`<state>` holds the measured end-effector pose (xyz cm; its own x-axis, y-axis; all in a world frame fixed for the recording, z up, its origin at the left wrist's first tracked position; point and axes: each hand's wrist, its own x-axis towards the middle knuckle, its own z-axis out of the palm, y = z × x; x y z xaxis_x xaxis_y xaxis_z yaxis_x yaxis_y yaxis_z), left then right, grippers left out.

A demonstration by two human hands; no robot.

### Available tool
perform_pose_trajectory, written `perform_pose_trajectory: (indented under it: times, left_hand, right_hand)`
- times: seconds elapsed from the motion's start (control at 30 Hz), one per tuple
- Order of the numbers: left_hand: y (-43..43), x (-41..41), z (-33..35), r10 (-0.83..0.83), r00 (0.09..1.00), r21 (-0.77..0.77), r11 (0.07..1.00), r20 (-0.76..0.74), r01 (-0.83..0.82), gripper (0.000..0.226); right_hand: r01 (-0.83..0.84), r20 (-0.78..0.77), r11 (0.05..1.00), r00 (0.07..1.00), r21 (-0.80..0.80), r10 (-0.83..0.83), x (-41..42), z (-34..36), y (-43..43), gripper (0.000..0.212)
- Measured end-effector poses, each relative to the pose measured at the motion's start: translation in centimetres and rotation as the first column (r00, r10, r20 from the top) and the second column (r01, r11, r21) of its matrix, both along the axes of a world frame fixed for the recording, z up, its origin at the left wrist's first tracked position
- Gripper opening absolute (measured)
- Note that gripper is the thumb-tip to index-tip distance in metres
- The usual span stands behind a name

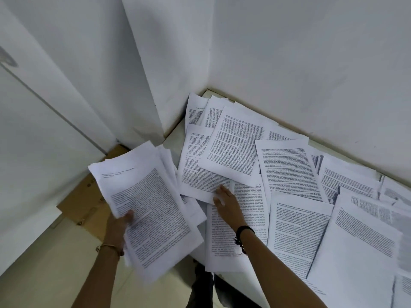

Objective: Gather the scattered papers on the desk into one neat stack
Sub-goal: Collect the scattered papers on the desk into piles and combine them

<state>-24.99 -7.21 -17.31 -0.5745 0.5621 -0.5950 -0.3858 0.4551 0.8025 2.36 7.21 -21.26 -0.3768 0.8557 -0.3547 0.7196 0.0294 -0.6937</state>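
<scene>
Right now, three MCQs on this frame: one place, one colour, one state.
1. Where is the bundle?
A. gripped in the left hand, left of the spread papers
B. flat on the floor
C. leaning on the wall

2. What colour is the right wristband?
A. red
B. black
C. white

3. The right hand is:
A. an empty fist
B. gripping the bundle
C. reaching out, fingers laid on a loose sheet on the desk

Key:
1 A, the thumb clamps the bundle's near edge.
2 B, a dark band circles the wrist.
3 C, the fingers rest on a printed page.
</scene>
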Motion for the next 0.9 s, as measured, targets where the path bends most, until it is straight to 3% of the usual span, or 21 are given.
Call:
perform_pose_trajectory:
  times: [0.13, 0.27, 0.33, 0.43, 0.5, 0.57, 0.63, 0.7, 0.8, 0.9]
  left_hand:
    - [0.5, 0.0, 1.6, -0.004, 1.0, 0.08, 0.997, 0.019, 0.003, 0.034]
    - [2.0, 0.7, 3.1, -0.025, 0.999, 0.101, 0.995, 0.045, 0.021, 0.028]
    - [2.9, 1.1, 3.8, -0.03, 0.999, 0.092, 0.995, 0.037, 0.026, 0.024]
    - [4.5, 1.8, 4.6, -0.096, 0.995, 0.102, 0.99, 0.017, 0.094, 0.029]
    - [5.5, 2.9, 4.5, -0.159, 0.987, 0.119, 0.981, 0.035, 0.154, 0.032]
    - [6.3, 4.8, 4.5, -0.234, 0.969, 0.121, 0.967, 0.082, 0.223, 0.035]
    - [7.3, 7.4, 3.9, -0.275, 0.956, 0.113, 0.958, 0.105, 0.263, 0.035]
    - [7.6, 9.2, 2.6, -0.24, 0.97, 0.046, 0.97, 0.03, 0.239, 0.029]
    - [7.2, 11.1, -3.3, -0.211, 0.976, -0.041, 0.977, -0.055, 0.209, 0.077]
    - [7.1, 13.4, -2.0, -0.203, 0.978, -0.122, 0.973, -0.056, 0.195, 0.049]
  right_hand:
    - [0.009, -0.012, 0.975, 1.0, -0.22, -0.012, -1.0, 2.4, 1.0, 0.036]
    - [-0.087, 0.044, 0.928, 0.993, -0.363, 0.11, -0.8, 6.2, 1.9, 0.065]
    - [-0.037, -0.121, 0.87, 0.992, -0.492, -0.027, -0.4, 8.2, 2.2, 0.087]
    - [0.009, -0.433, 0.792, 0.833, -0.611, -0.344, 0.5, 9.8, 3.6, 0.069]
    - [0.042, -0.483, 0.817, 0.789, -0.574, -0.38, 1.3, 10.9, 4.6, 0.059]
    - [0.045, -0.429, 0.878, 0.86, -0.477, -0.277, 2.0, 11.4, 5.0, 0.055]
    - [0.086, -0.266, 0.939, 0.947, -0.333, -0.181, 3.5, 10.1, 5.1, 0.054]
    - [0.123, -0.082, 0.967, 0.986, -0.225, -0.144, 4.6, 8.6, 3.8, 0.055]
    - [0.092, 0.11, 0.957, 0.992, -0.276, -0.063, 6.6, 5.5, 1.1, 0.059]
    - [0.187, 0.066, 0.961, 0.982, -0.206, -0.177, 7.0, 3.6, -1.0, 0.057]
